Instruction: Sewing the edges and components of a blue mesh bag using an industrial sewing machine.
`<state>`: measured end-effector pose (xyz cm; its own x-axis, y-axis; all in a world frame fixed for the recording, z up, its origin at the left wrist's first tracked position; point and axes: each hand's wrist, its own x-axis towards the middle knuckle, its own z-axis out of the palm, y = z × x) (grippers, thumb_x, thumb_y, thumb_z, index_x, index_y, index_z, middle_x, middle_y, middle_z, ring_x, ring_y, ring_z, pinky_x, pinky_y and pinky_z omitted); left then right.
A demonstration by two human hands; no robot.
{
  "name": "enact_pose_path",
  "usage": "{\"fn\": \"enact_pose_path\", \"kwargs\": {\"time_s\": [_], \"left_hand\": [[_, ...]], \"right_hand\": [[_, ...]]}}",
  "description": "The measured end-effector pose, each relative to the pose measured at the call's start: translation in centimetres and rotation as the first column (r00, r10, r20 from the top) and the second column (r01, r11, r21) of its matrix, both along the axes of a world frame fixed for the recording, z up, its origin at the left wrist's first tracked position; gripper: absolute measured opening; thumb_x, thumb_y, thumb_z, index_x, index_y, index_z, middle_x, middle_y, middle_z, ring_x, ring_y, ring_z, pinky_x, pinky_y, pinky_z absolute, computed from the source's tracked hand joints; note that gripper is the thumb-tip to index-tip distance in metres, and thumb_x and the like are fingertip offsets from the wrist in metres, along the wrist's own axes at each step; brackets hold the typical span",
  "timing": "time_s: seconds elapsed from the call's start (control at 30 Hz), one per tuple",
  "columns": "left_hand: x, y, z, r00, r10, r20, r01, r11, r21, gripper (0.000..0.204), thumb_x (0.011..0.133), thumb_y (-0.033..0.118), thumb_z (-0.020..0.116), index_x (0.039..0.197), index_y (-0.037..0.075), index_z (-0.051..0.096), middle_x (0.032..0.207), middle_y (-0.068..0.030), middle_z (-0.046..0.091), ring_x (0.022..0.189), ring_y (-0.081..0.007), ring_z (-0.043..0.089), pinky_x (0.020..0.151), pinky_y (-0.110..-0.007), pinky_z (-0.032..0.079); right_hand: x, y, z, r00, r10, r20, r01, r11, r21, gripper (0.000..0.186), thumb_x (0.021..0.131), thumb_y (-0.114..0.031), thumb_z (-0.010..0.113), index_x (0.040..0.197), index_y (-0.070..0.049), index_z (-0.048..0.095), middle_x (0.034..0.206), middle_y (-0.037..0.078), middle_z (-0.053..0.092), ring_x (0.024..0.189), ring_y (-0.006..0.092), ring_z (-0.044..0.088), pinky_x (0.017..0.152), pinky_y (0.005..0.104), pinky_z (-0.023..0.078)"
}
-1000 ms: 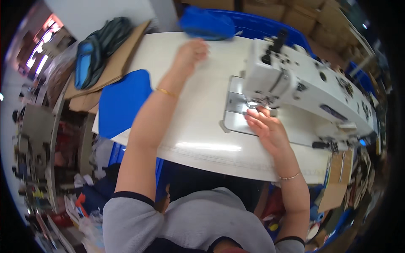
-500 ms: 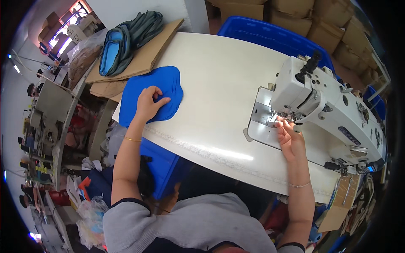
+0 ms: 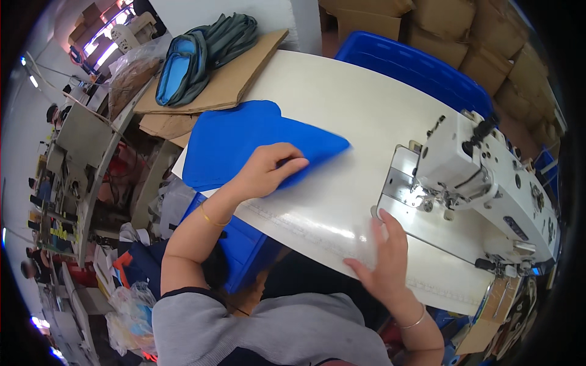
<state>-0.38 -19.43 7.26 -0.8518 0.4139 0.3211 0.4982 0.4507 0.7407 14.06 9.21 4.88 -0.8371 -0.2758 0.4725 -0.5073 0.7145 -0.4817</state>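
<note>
My left hand [image 3: 265, 168] pinches a blue fabric piece [image 3: 323, 143], pulling its blurred corner out rightward over more blue fabric [image 3: 217, 143] at the table's left. My right hand [image 3: 387, 259] is open, fingers spread, over the white tabletop [image 3: 329, 91] near its front edge, just in front of and left of the steel plate [image 3: 403, 168] of a white sewing machine [image 3: 458, 158]. The machine's lamp lights the needle area. No fabric shows under the needle.
Cardboard sheets [image 3: 250, 70] carrying grey-green, light-blue-lined fabric items [image 3: 204, 55] lie at back left. A blue plastic bin [image 3: 421, 67] stands behind the table, another [image 3: 241, 250] below its front left. Cardboard boxes [image 3: 439, 24] are stacked behind; cluttered shelving [image 3: 79, 152] is at left.
My left hand left the far edge, where a blue piece is gone, reached the blue fabric and now draws a piece rightward. My right hand left the needle, moving toward me and opening wider.
</note>
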Motion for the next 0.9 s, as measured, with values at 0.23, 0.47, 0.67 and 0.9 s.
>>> {"fn": "enact_pose_path", "kwargs": {"time_s": [0.23,0.47,0.67,0.9], "left_hand": [[-15.2,-15.2,-1.9,0.576,0.44,-0.689,-0.774,0.564,-0.287,0.04,0.084,0.034,0.074,0.105,0.001,0.067,0.107,-0.0154,0.067,0.103,-0.0342,0.06,0.086,-0.043,0.05],[-21.5,-23.6,-0.7,0.322,0.695,-0.643,-0.879,-0.034,-0.476,0.107,0.071,0.054,0.08,0.147,-0.002,0.031,0.151,-0.025,0.037,0.14,-0.0413,0.035,0.109,-0.047,0.039],[-25.1,-26.8,-3.2,0.549,0.689,-0.473,-0.696,0.064,-0.715,0.045,0.084,0.02,0.067,0.122,0.001,0.053,0.101,-0.0203,0.072,0.094,-0.0351,0.07,0.079,-0.046,0.056],[-23.5,-23.8,-3.1,0.616,0.379,-0.69,-0.786,0.241,-0.569,0.013,0.08,0.012,0.06,0.09,0.005,0.055,0.076,-0.0168,0.07,0.07,-0.0329,0.07,0.062,-0.045,0.055]], "right_hand": [[0.0,-0.9,-2.3,0.993,0.089,0.079,-0.108,0.958,0.266,0.075,0.074,-0.032,0.079,0.137,-0.003,0.05,0.143,0.022,0.045,0.133,0.048,0.04,0.106,0.0583,0.036],[-0.4,-1.1,-2.8,0.992,-0.1,0.081,0.085,0.981,0.172,0.072,0.083,-0.031,0.074,0.138,0.003,0.044,0.142,0.028,0.042,0.131,0.0494,0.041,0.106,0.0556,0.035],[-0.4,-1.3,-2.4,0.986,-0.099,0.131,0.071,0.976,0.204,0.079,0.077,-0.023,0.076,0.141,0.006,0.039,0.147,0.031,0.035,0.135,0.0483,0.037,0.11,0.0535,0.032],[-0.3,-1.5,-2.4,0.986,-0.094,0.138,0.068,0.981,0.183,0.078,0.08,-0.023,0.075,0.142,0.006,0.037,0.148,0.032,0.033,0.135,0.0483,0.037,0.11,0.0528,0.032]]}}
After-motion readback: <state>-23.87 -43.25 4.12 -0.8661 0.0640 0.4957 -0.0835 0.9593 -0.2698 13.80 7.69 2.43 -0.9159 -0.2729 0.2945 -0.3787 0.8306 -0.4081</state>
